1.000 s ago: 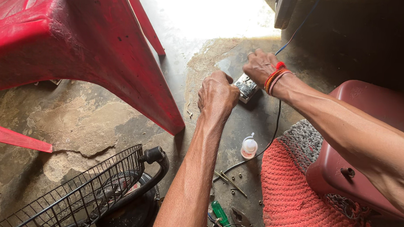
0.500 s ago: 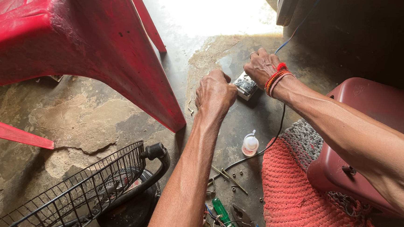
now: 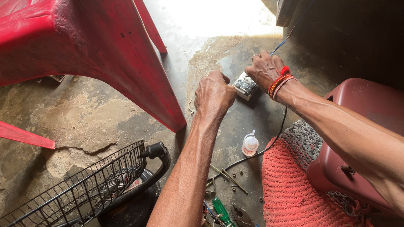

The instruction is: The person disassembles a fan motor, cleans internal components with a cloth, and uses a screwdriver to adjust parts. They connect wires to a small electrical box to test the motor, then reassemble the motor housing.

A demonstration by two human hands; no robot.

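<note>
Switch box: small grey-white box (image 3: 245,86) lies on the concrete floor (image 3: 94,116), between the two hands.
Right hand: right hand (image 3: 266,70) rests over the far end of the box, fingers curled down onto it; whether the grip truly clamps it I cannot tell.
Left hand: left hand (image 3: 214,94) is clenched into a fist just beside the near end of the box; what sits inside the grip is hidden.
Wristbands: red and orange bands (image 3: 278,81) circle the right wrist.
Cable: thin dark cable (image 3: 275,141) runs from under the right grip back toward the person.
Bottle: small clear bottle (image 3: 250,144) stands upright, nearer the person than both grips.
Tools: green-handled screwdriver (image 3: 223,215) and blue-handled pliers (image 3: 251,226) lie well behind the left grip.
Surroundings: red plastic chair (image 3: 75,40) left of the left grip; wire fan guard (image 3: 80,190) beside the left forearm; red woven mat (image 3: 299,203) and maroon stool (image 3: 364,137) under the right forearm.
</note>
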